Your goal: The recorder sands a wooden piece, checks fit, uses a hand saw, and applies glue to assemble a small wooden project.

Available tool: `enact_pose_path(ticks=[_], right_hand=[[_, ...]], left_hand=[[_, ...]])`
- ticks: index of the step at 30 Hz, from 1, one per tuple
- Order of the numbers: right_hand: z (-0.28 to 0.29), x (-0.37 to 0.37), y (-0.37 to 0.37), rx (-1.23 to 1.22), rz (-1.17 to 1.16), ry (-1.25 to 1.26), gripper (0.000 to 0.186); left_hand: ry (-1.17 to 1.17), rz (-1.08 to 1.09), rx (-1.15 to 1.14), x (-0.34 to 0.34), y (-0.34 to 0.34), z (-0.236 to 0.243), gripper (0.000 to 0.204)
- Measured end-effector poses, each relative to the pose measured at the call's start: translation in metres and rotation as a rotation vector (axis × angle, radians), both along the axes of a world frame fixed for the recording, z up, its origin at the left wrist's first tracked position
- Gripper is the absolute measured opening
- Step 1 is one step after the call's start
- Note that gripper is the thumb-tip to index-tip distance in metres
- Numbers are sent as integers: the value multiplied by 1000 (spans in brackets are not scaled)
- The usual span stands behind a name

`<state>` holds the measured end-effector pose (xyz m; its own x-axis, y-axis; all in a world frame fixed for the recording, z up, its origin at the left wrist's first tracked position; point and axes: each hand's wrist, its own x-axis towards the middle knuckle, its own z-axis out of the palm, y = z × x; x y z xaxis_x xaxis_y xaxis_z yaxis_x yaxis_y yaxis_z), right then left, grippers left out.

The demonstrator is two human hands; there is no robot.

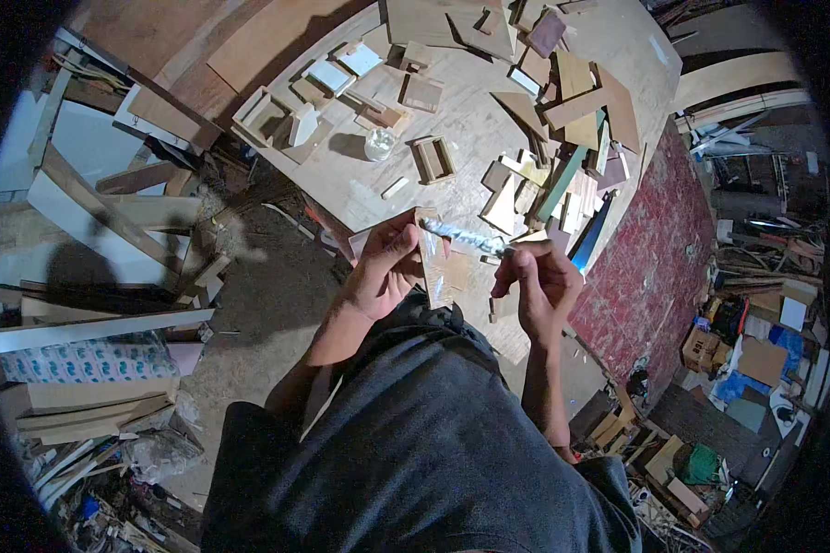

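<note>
The left hand [385,268] grips a small wooden piece [438,276] along its left edge, the thumb bent over toward its top and the other fingers curled in at the side. The wooden piece stands out to the right of that palm, in front of the person's dark shirt [415,433], just past the near edge of the worktop [341,189].

The right hand [538,286] pinches the right end of a pale blue, twisted-looking stick [470,240] between thumb and fingertips, the lower fingers curled loosely. The stick runs leftward from this pinch, its far end at the upper part of the wooden piece, near the left thumb; whether it touches the wood I cannot tell.

Beyond the hands, a clear jar [379,145] with whitish contents stands on the worktop, with a small open wooden box [432,160] to its right. A heap of wood offcuts [576,124] lies farther right.
</note>
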<state>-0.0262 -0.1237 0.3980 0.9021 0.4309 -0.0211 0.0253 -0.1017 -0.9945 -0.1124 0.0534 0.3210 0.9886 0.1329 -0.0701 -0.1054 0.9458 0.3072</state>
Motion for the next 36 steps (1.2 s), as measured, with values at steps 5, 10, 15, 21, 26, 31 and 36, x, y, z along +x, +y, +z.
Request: enact_pose_path(ticks=[5,10,15,21,26,31,36], right_hand=[[7,3,1,-39,78,27,11],[11,10,-2,-81,114,25,14],[12,16,8,23,72,16,21],[11,22,8,-151,189,79,20],[12,29,1,-126,222,140,25],[9,33,6,28,103,196,29],[10,39,5,-91,154,189,27]], left_hand=[[40,-20,-49,7,8,4,39],[48,-56,-168,12,14,-3,37],[-41,-173,-125,14,23,-19,35],[129,-137,140,17,27,13,54],[34,-124,162,18,28,-1,50],[-59,-168,56,19,28,-4,38],[-71,-186,80,24,26,1,39]])
